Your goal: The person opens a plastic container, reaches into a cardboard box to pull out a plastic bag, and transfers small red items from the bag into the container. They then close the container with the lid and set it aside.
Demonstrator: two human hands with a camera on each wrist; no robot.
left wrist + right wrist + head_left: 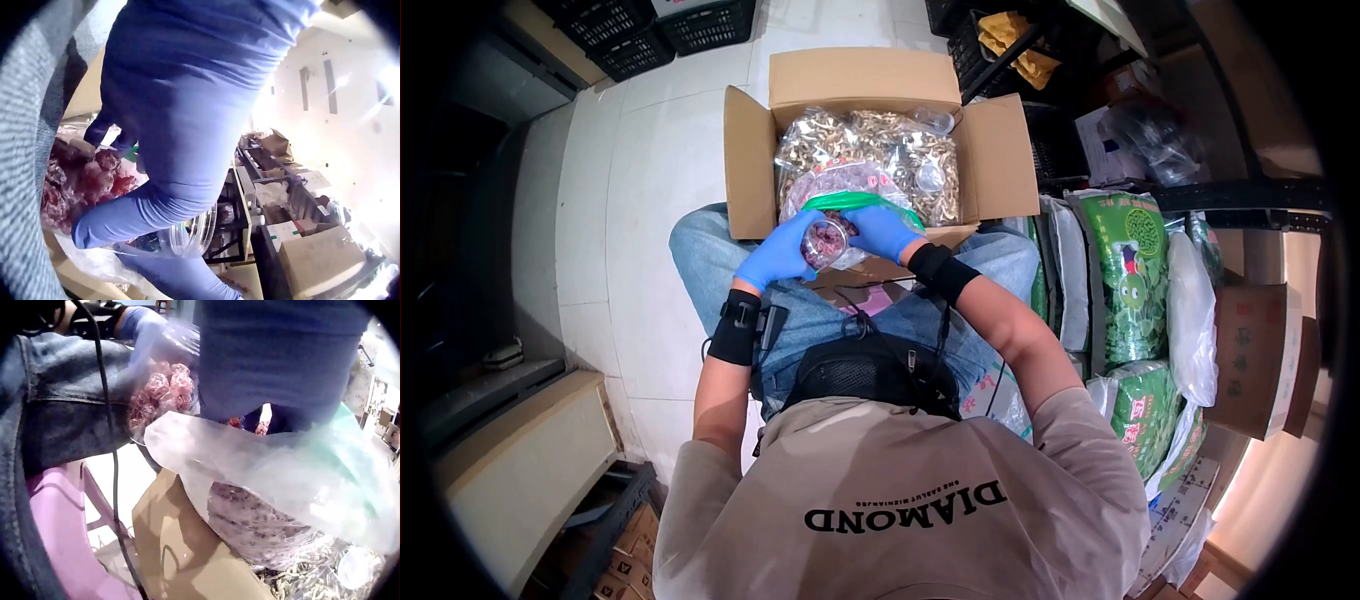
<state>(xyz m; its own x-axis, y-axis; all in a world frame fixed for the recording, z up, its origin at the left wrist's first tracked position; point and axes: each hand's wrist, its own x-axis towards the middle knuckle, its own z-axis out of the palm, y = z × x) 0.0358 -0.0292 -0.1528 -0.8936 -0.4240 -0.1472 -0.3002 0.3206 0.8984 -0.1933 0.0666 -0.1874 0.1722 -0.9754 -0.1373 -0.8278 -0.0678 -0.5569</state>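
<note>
In the middle of the head view, just above the lap, a small clear jar (824, 243) with dried pink buds inside, gripped by the left hand (778, 257), gloved fingers curled round its wall. Touching its right side, the right hand (882, 230), fingers bent and closed on the mouth of a plastic bag (845, 185) with a green rim; exact pinch hidden under the film. Bag leaning over the near edge of an open cardboard box (750, 165), its lower part inside, on top of clear packets of pale dried pieces (910, 160).

Open room only at the left of the frame: bare tiled floor (635, 170) beside the left knee. Near flap of the box directly under both hands, side flaps standing up on both sides. To the right, close against the knee, green sacks (1135, 265) and dark shelves (1230, 195). At the upper left, black crates (665, 30), well apart.

Only in the left wrist view: round open rim of the jar below the fingers, red buds behind. Only in the right wrist view: a pink plastic seat (50, 512) under the jeans (56, 406), a black cable (106, 425) across them, and the brown box wall below the hanging bag.
</note>
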